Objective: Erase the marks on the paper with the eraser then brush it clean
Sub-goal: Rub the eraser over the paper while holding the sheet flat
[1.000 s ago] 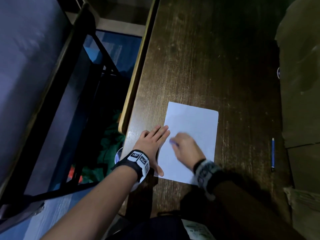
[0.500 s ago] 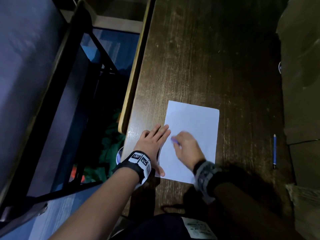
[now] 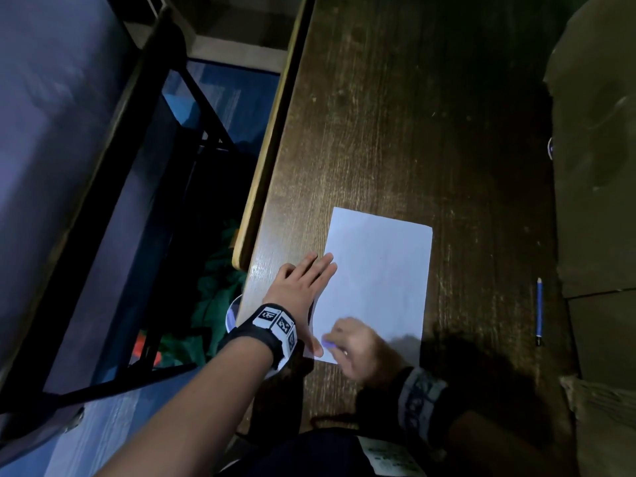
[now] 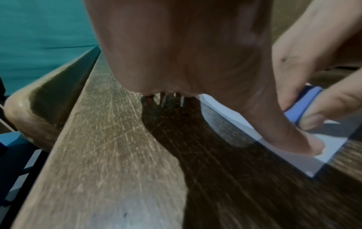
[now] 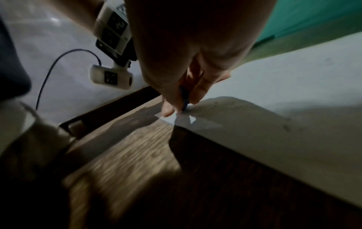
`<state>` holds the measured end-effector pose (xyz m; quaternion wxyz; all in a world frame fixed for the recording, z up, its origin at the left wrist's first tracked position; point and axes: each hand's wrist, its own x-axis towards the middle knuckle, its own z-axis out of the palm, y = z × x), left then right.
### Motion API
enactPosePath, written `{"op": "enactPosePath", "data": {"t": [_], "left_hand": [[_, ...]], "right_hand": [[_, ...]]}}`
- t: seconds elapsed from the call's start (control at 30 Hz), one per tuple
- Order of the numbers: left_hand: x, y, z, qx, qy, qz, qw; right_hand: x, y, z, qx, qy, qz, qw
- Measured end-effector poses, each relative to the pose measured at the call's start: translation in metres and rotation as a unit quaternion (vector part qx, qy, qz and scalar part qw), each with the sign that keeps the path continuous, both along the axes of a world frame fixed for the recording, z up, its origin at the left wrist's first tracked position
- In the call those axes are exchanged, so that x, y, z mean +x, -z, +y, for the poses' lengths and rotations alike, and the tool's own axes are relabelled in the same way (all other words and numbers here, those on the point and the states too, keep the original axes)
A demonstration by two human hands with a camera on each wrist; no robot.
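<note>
A white sheet of paper (image 3: 378, 270) lies on the dark wooden desk (image 3: 395, 115). My left hand (image 3: 303, 284) lies flat with straight fingers across the paper's left edge, its thumb (image 4: 290, 136) pressing the near corner. My right hand (image 3: 354, 346) pinches a small blue eraser (image 3: 328, 344) against the paper near its near-left corner. The left wrist view shows the eraser (image 4: 301, 103) held between thumb and fingers just behind my left thumb. In the right wrist view the eraser (image 5: 184, 99) touches the paper (image 5: 274, 117), which carries a few faint specks.
A blue pencil (image 3: 539, 311) lies on the desk to the right of the paper. Brown cardboard (image 3: 599, 166) covers the desk's right side. The desk's left edge (image 3: 272, 132) drops to a dark chair frame and green cloth (image 3: 213, 304) below.
My right hand has slid with the eraser from the paper's left middle toward its near-left corner. The left hand has stayed flat on the left edge.
</note>
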<state>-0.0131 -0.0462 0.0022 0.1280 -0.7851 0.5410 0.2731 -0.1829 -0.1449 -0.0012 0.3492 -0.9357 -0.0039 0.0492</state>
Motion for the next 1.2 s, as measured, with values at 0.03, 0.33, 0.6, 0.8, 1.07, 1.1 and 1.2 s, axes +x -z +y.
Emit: {"op": "enactPosePath", "data": {"t": [0.03, 0.33, 0.6, 0.8, 1.07, 1.1, 1.2], "left_hand": [[0.001, 0.000, -0.001, 0.001, 0.001, 0.002, 1.000], [-0.001, -0.001, 0.001, 0.001, 0.004, -0.003, 1.000], [-0.001, -0.002, 0.002, -0.008, -0.001, 0.012, 1.000], [0.000, -0.001, 0.003, -0.011, -0.001, 0.010, 1.000], [-0.023, -0.005, 0.021, -0.036, -0.020, 0.028, 0.999], [-0.027, -0.007, 0.028, -0.039, -0.026, 0.037, 0.998], [-0.029, -0.017, 0.047, -0.066, -0.038, 0.074, 0.994]], "right_hand": [[0.009, 0.000, -0.011, -0.008, 0.008, 0.001, 1.000], [-0.014, 0.005, 0.006, -0.003, 0.059, -0.051, 0.997], [0.044, 0.013, -0.050, -0.023, 0.245, -0.016, 0.969], [-0.018, 0.005, 0.009, 0.012, 0.086, -0.050, 0.995], [-0.054, 0.012, -0.033, 0.023, 0.291, 0.007, 0.956], [-0.056, 0.011, -0.038, 0.016, 0.315, -0.009, 0.949], [-0.055, 0.007, -0.054, 0.034, 0.361, -0.013, 0.932]]}}
